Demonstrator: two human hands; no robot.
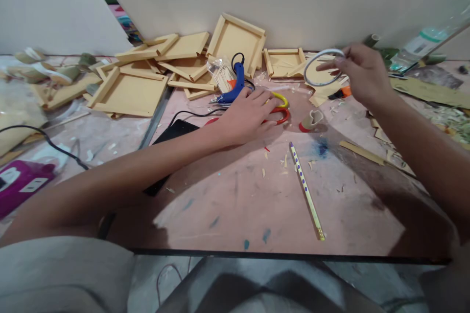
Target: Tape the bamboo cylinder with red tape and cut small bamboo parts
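Note:
My left hand [251,113] lies over a pair of scissors, its fingers bent across the red and yellow handles [282,100]; the blades are hidden beneath it. My right hand [362,71], raised above the table's right side, pinches the edge of a thin white ring [307,72]. Right behind the left hand is a blue glue gun [235,89] with a black cord. Between the hands stands a short hollow piece with a red base [311,121]. Closer to me, a yellow pencil with purple spots [306,188] lies on the pink tabletop [227,200].
Several shallow wooden trays [128,90] are heaped along the wall. A bag of small sticks [222,76] leans there too. A black flat object [176,132] lies partly under my left forearm. At left is a magenta device [29,183]; at right, a plastic bottle [418,49] and wood shavings [436,117].

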